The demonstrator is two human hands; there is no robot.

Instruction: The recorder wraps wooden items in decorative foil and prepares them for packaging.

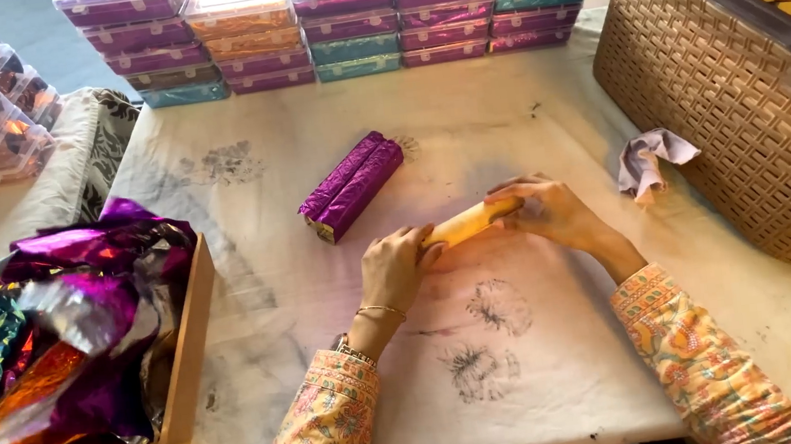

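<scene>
Both hands, left hand (398,269) and right hand (551,210), are closed on a bare yellow stick (467,224) at tabletop (546,353) centre; two purple-wrapped sticks (353,185) lie at 11 o'clock, foil box (191,341) at 9.

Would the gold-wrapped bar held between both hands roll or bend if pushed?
The gold-wrapped bar spans between the left hand and right hand without sagging, so probably stiff. Its foil looks smooth, maybe slippery. The purple wrapped bars lie flat-sided, suggesting sliding rather than rolling.

Both ends of the yellow bar (470,222) vanish under the left hand (395,269) and right hand (554,212) — fingers cover them. The basket (747,116) runs off the right edge; the foil box (188,347) off the left.
</scene>
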